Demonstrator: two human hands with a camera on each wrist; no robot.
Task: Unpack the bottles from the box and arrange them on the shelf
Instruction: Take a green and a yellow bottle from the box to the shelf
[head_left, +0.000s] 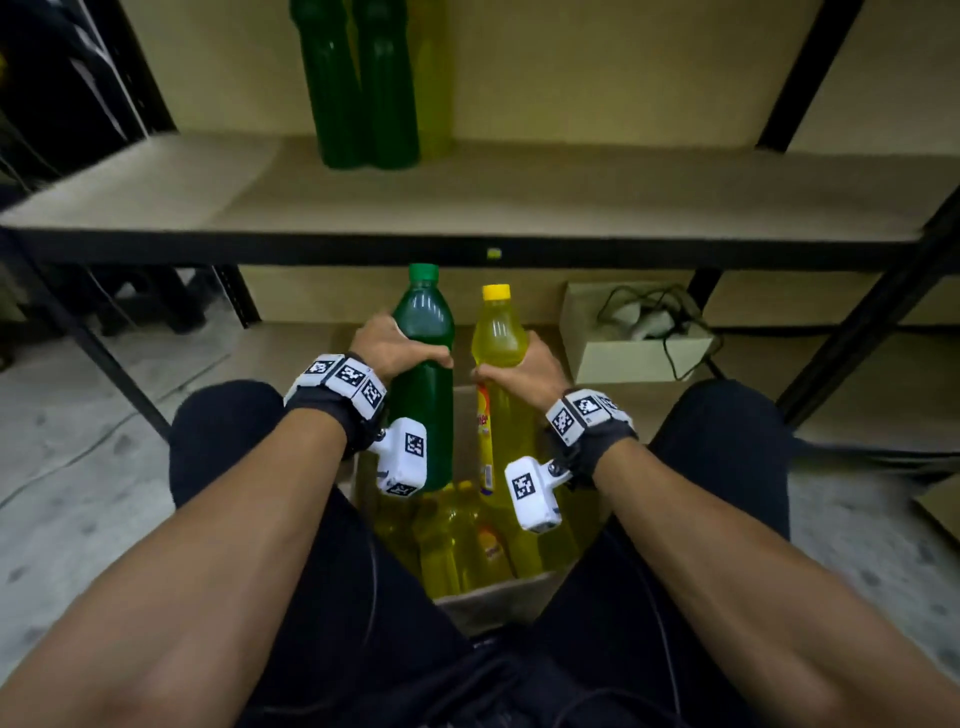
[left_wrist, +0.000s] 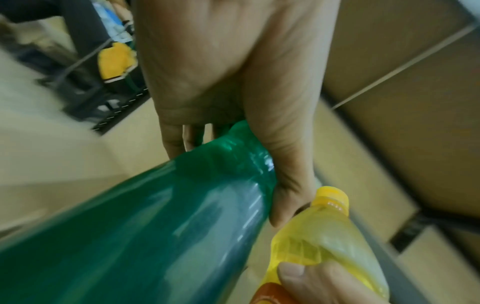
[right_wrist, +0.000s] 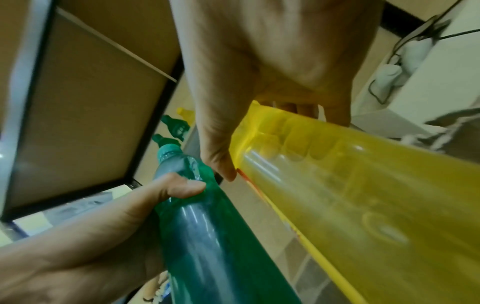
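Box (head_left: 498, 597) sitting between the knees, yellow bottles lying inside. Left hand (head_left: 387, 345) is gripping a green bottle (head_left: 423, 374), right hand (head_left: 524, 369) a yellow bottle (head_left: 501, 364), both upright above it. Next probably calling for a lift onto the shelf (head_left: 519, 208) beside the standing bottles (head_left: 363, 93).

A small pale carton (head_left: 631, 358) is seen on the lower board, near its right end. White adapters (head_left: 644, 322) with tangled dark cables (head_left: 670, 332) are held in it, one cable trailing over its front edge. A black crate (left_wrist: 111, 102) with something yellow (left_wrist: 114, 61) above it is blurred.
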